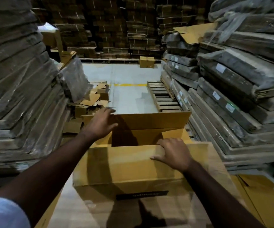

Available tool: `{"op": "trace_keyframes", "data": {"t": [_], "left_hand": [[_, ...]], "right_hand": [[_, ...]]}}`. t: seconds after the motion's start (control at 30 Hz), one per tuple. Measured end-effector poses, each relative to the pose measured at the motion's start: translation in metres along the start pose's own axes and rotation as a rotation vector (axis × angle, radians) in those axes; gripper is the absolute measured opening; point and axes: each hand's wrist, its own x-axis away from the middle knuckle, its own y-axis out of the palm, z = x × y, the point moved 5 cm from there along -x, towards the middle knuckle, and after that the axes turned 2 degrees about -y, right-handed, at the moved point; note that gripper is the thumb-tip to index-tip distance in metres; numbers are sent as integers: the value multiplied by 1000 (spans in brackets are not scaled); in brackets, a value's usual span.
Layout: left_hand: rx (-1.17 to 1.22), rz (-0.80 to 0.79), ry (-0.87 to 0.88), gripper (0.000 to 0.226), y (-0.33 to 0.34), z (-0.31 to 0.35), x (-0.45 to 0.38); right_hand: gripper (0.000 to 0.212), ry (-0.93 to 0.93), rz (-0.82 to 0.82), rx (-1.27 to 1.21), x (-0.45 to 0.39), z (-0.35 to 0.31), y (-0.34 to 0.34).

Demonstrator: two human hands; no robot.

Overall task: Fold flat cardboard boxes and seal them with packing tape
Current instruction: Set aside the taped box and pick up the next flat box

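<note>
Right hand (174, 153) presses the cardboard box (124, 170) near flap, grip spread; left hand (100, 123) spread on far flap

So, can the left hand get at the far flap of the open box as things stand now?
Probably yes. The left hand already lies at the left end of the far flap, fingers over its corner. Nothing stands between them; the right hand presses the near flap, out of the way.

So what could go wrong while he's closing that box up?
The far flap is upright, and the left hand touches only its corner, so it may crease or fold askew. The right hand presses the near flap over the open box; it might sag inward. No packing tape is in view.
</note>
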Motion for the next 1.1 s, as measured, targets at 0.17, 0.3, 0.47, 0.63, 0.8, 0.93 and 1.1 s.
{"op": "trace_keyframes", "data": {"t": [0.17, 0.3, 0.47, 0.63, 0.8, 0.93, 1.1], "left_hand": [[-294, -295, 18, 102, 28, 17, -14], [-235, -579, -40, 99, 55, 35, 8], [-155, -621, -106, 111, 82, 44, 7], [-157, -626, -161, 120, 108, 48, -27], [-341, -671, -176, 129, 117, 77, -36], [-136, -619, -226, 126, 100, 83, -22], [-278, -558, -282, 136, 56, 116, 0]], "right_hand": [[40, 181, 263, -145, 33, 6, 74], [26, 328, 559, -264, 80, 8, 101], [76, 809, 631, -536, 115, -13, 132], [138, 1243, 463, -1428, 109, -66, 158], [150, 1331, 107, -1919, 74, -122, 190], [134, 1318, 315, -1887, 73, -98, 174], [85, 1283, 293, -1792, 81, -52, 147]]}}
